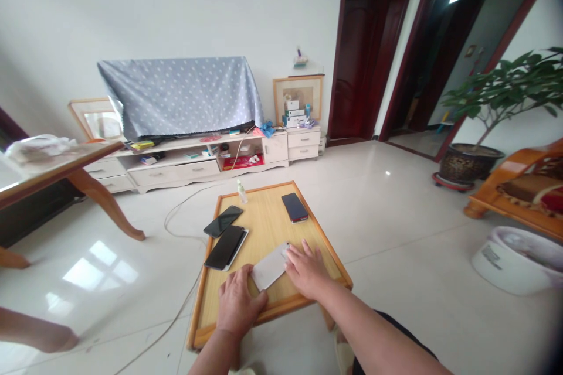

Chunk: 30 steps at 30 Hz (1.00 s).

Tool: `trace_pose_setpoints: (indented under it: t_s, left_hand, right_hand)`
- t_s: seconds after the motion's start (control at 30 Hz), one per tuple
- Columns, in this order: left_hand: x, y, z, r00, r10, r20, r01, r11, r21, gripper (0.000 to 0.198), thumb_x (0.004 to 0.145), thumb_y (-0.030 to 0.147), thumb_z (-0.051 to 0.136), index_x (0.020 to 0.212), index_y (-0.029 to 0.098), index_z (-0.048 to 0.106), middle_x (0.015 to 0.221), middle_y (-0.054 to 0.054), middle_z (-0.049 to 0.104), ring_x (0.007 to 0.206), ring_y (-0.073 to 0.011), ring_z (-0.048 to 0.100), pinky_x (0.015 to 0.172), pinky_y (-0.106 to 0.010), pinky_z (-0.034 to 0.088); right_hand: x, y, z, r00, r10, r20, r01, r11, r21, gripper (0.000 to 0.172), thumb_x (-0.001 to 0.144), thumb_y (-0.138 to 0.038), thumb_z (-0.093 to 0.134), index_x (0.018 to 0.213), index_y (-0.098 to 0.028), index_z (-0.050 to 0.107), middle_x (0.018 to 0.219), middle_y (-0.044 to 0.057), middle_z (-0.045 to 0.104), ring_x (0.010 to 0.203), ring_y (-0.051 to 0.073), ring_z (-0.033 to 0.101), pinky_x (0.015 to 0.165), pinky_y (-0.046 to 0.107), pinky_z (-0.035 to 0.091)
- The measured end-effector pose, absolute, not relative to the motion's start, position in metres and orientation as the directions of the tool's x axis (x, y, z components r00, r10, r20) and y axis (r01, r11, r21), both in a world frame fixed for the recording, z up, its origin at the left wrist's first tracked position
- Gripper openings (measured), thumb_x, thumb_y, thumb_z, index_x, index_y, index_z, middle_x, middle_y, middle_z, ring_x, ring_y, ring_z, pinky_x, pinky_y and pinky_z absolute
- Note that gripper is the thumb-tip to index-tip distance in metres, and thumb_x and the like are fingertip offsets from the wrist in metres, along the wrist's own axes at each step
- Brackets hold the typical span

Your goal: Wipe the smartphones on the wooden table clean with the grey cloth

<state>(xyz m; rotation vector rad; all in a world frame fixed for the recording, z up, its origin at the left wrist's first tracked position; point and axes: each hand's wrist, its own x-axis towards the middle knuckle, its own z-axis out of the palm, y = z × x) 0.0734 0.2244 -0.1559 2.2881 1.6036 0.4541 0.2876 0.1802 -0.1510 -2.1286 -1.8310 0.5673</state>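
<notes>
On the bench point(266, 205), the white phone point(270, 268) is clamped by the left hand point(240, 299) (whether also by the right hand point(309, 270), cannot be told); probably light, stiff and slippery, it is best taken by its edges

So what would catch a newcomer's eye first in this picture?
Probably the big dotted cloth draped above the low white cabinet at the back. Nearer, the left hand and right hand touch a pale phone on a small table. A leafy potted plant stands at far right.
</notes>
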Motion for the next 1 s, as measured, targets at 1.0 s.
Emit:
trace_pose_setpoints:
  t_s: [1.0]
  left_hand:
    - [0.07, 0.226, -0.165, 0.322, 0.939, 0.117, 0.832, -0.34, 0.438, 0.051, 0.069, 0.031, 0.067, 0.118, 0.024, 0.053, 0.12, -0.007, 0.064, 0.119, -0.0264, 0.053, 0.104, -0.041, 0.032]
  right_hand:
    - [0.27, 0.192, -0.147, 0.158, 0.982, -0.105, 0.898, -0.187, -0.399, 0.059, 0.103, -0.056, 0.021, 0.151, -0.029, 0.041, 0.16, 0.002, 0.034, 0.153, 0.033, 0.002, 0.118, 0.064, 0.003]
